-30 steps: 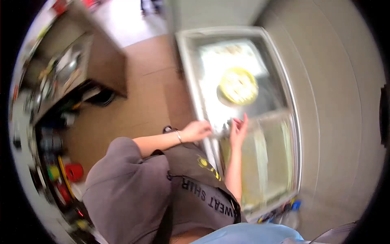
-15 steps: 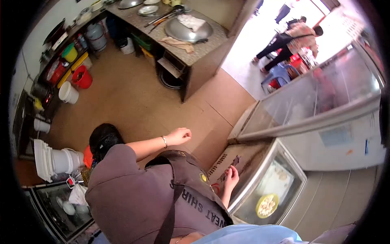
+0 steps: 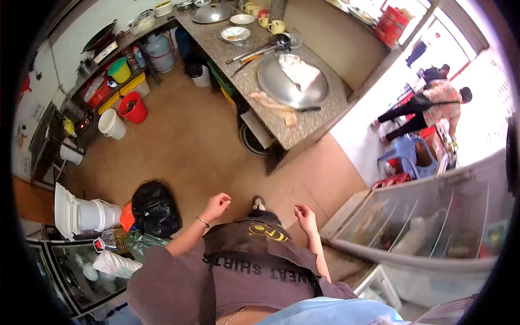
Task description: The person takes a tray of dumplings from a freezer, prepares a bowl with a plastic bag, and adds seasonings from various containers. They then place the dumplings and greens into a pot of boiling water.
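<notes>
Turning from white-framed chest [image 3: 374, 279] toward worktop [image 3: 311, 119], work seemingly pausing; left hand [image 3: 218, 206], right hand [image 3: 306, 218] hanging half-spread, holding nothing.

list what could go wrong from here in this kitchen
The black bag sits on the open floor to the person's left, so a step that way might end in a trip. The red bucket and the white bucket also stand on the floor, where a foot could knock them over. The pale strip lies near the counter's edge and might get brushed off.
</notes>
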